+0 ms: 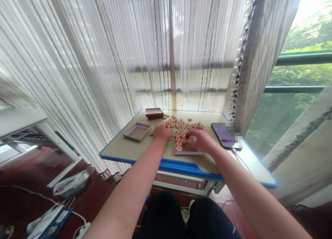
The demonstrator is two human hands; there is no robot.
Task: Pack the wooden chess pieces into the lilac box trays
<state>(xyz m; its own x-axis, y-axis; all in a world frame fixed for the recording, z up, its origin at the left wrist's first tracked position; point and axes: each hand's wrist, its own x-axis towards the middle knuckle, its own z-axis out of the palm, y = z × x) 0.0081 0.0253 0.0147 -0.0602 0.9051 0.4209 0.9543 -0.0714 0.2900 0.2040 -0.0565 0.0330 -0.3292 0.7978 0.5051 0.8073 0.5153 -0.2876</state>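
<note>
Head view: round, tan, red-marked discs [178,143] are seemingly being set in a shallow mauve tray [190,153] near the tabletop's [124,149] front edge, flat seating required next; right hand [199,138] and left hand [161,131] curled, grips indiscernible.

Round tan pieces [173,125] strewn over worktop [120,147] before me; several, red-marked, lie face-up in left part of shallow pale box [188,153].

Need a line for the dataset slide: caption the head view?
Right hand over a shallow tray of round pieces, left hand among loose ones on a table.
</note>
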